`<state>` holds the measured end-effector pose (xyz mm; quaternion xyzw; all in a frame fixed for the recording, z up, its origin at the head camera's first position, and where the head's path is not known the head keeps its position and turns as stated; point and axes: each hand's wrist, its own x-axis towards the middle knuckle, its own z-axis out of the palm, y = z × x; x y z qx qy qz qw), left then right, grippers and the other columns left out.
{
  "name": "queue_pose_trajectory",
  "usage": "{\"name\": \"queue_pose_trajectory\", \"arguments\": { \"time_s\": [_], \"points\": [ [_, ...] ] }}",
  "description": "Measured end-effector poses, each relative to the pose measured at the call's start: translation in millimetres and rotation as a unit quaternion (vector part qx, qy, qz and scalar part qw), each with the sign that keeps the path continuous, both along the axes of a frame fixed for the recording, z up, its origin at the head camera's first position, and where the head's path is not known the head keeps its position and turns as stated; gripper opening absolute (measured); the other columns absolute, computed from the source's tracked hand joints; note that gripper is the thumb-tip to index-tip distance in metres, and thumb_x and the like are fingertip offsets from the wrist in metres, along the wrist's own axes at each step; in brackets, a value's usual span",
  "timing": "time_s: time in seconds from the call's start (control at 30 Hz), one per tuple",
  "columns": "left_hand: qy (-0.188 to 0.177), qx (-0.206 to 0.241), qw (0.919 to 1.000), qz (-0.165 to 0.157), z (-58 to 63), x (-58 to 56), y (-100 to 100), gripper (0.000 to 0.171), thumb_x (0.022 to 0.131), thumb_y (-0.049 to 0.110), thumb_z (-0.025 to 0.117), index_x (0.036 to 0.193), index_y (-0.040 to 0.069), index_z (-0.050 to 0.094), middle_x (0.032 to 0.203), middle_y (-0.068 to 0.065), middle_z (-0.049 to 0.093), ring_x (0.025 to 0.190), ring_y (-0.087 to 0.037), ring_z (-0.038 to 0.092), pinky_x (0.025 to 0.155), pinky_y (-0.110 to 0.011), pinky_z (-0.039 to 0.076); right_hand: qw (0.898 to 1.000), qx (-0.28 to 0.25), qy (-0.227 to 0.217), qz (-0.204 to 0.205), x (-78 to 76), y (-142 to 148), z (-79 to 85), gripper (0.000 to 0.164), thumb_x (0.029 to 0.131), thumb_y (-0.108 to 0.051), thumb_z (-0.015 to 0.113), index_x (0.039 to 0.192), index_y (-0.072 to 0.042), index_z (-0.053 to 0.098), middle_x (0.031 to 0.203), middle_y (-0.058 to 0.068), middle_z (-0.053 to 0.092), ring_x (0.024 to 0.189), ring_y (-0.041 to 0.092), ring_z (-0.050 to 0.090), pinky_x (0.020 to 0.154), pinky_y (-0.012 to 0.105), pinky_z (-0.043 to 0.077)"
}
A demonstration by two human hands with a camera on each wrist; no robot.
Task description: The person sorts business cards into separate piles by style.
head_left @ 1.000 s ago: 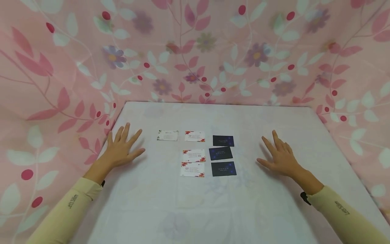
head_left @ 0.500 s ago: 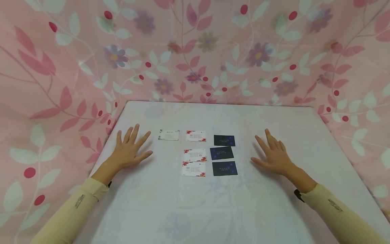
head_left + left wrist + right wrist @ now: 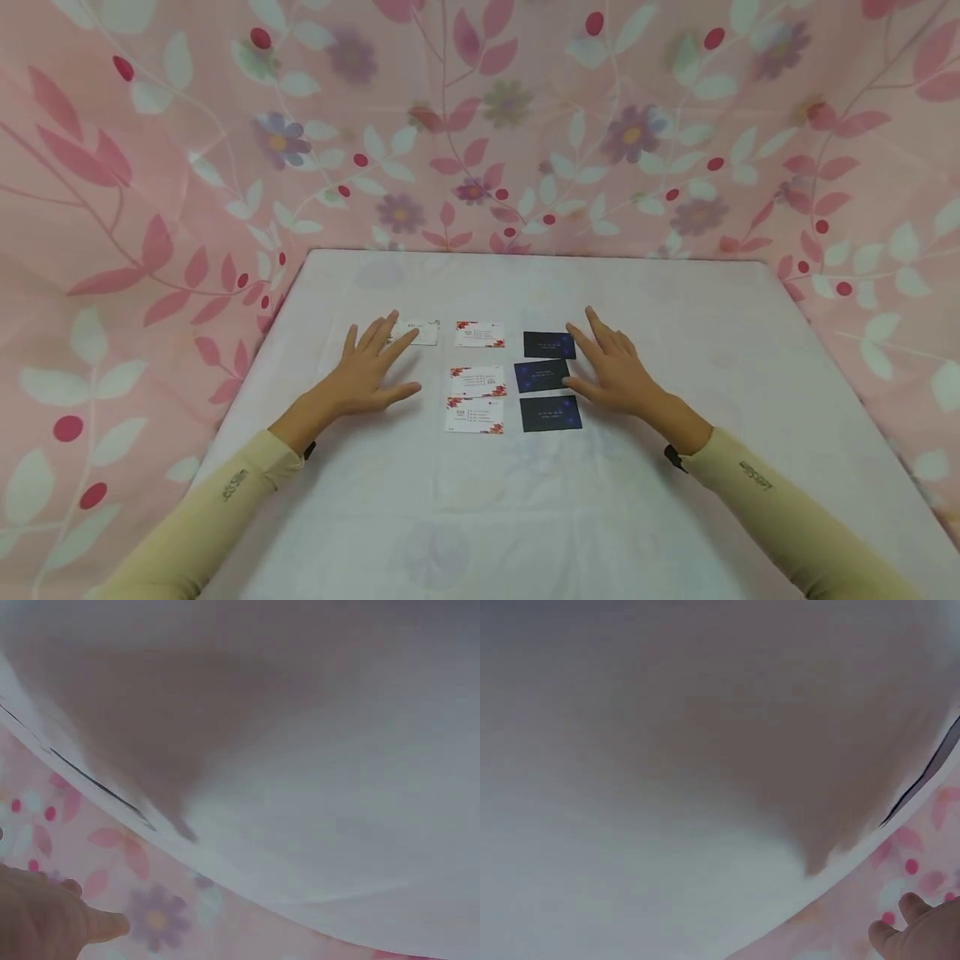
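My left hand, fingers spread and holding nothing, overlaps the left part of a white card with green leaf corners in the head view. My right hand is also spread, its thumb and index fingertips right at the edges of the dark blue cards. Those form a column: a top card, a slightly turned middle card and a bottom card. Between the hands lie white cards with red-orange flower corners: one at the top, one in the middle and one at the bottom.
The cards lie on a table with a white cloth. A pink floral curtain stands behind the table and along both sides. Each wrist view shows mostly white cloth with a hand's shadow on it.
Both hands have moved inward toward the cards, the left one to the right and the right one to the left. The cards have stayed where they were.
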<state>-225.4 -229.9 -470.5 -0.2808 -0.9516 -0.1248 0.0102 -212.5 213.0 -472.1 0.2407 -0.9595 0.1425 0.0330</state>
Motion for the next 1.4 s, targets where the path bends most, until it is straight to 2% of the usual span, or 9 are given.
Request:
{"name": "queue_pose_trajectory", "arguments": {
  "time_s": [0.13,0.37,0.53,0.6,0.7,0.83,0.97,1.2,1.4],
  "points": [
    [0.014,0.039,0.9982,-0.042,3.4,0.5,18.5,0.084,0.087,0.062,0.063,0.155,0.025,0.032,0.164,-0.011,0.019,0.149,-0.034,0.024,0.115,-0.069,0.005,1.000,-0.009,-0.022,0.016,-3.4,-25.6,4.3,0.086,0.089,-0.047,0.070,0.157,-0.017,0.026,0.166,0.016,0.007,0.148,0.040,0.024,0.117,0.063,0.018],
    [-0.048,0.143,0.9838,-0.097,6.2,-2.1,44.5,0.073,0.083,0.049,0.075,0.143,0.015,0.050,0.153,-0.011,0.040,0.143,-0.029,0.035,0.112,-0.059,0.032,0.995,-0.054,-0.052,0.067,-7.8,-68.5,7.2,0.069,0.090,-0.032,0.073,0.149,-0.013,0.042,0.153,0.015,0.041,0.139,0.035,0.042,0.113,0.058,0.034],
    [0.039,0.127,0.9787,-0.156,2.6,-3.9,59.6,0.058,0.086,0.039,0.075,0.134,0.012,0.057,0.143,-0.013,0.050,0.130,-0.030,0.051,0.106,-0.051,0.043,0.990,-0.047,-0.097,0.089,-10.9,-92.8,7.9,0.053,0.092,-0.028,0.072,0.139,-0.012,0.054,0.143,0.011,0.051,0.133,0.029,0.050,0.109,0.048,0.042],
    [0.046,0.115,0.9783,-0.166,-0.4,-5.7,63.4,0.053,0.087,0.035,0.075,0.131,0.011,0.059,0.138,-0.012,0.055,0.126,-0.029,0.054,0.104,-0.048,0.046,0.990,-0.034,-0.103,0.095,-13.2,-101.3,7.4,0.047,0.092,-0.028,0.071,0.135,-0.012,0.058,0.141,0.009,0.054,0.131,0.027,0.052,0.109,0.047,0.043],
    [-0.019,0.109,0.9834,-0.144,-2.8,-9.7,65.4,0.049,0.088,0.033,0.074,0.130,0.010,0.060,0.131,-0.007,0.059,0.119,-0.023,0.058,0.102,-0.042,0.048,0.989,-0.012,-0.109,0.101,-18.4,-113.0,5.9,0.043,0.093,-0.027,0.070,0.131,-0.012,0.062,0.137,0.008,0.058,0.129,0.026,0.054,0.109,0.046,0.043],
    [-0.103,0.113,0.9830,-0.101,-5.1,-16.0,66.3,0.047,0.088,0.029,0.075,0.128,0.009,0.060,0.119,-0.003,0.064,0.102,-0.018,0.060,0.092,-0.036,0.050,0.988,0.023,-0.116,0.096,-21.9,-125.0,5.9,0.045,0.090,-0.030,0.073,0.130,-0.013,0.063,0.132,0.008,0.061,0.124,0.027,0.057,0.106,0.046,0.045],
    [-0.136,0.108,0.9811,-0.086,-10.9,-18.4,69.3,0.044,0.086,0.025,0.078,0.124,0.009,0.062,0.106,-0.002,0.065,0.095,-0.016,0.058,0.087,-0.035,0.049,0.988,0.057,-0.112,0.089,-21.1,-130.4,5.5,0.049,0.086,-0.035,0.077,0.127,-0.013,0.064,0.127,0.009,0.061,0.117,0.027,0.058,0.101,0.045,0.047],
    [-0.117,0.075,0.9871,-0.080,-13.1,-14.9,70.9,0.042,0.086,0.025,0.077,0.123,0.012,0.063,0.104,0.001,0.062,0.092,-0.012,0.055,0.085,-0.032,0.048,0.988,0.071,-0.109,0.085,-26.8,-135.5,5.0,0.054,0.081,-0.039,0.081,0.125,-0.012,0.064,0.120,0.009,0.058,0.106,0.023,0.052,0.098,0.040,0.045],
    [-0.072,0.096,0.9904,-0.068,-10.7,-15.0,71.7,0.031,0.089,0.021,0.074,0.119,0.013,0.067,0.103,0.000,0.059,0.089,-0.012,0.054,0.080,-0.029,0.048,0.990,0.054,-0.110,0.069,-31.1,-137.9,4.9,0.053,0.080,-0.041,0.082,0.120,-0.013,0.061,0.117,0.005,0.059,0.096,0.019,0.052,0.094,0.036,0.047]
  ]
}}
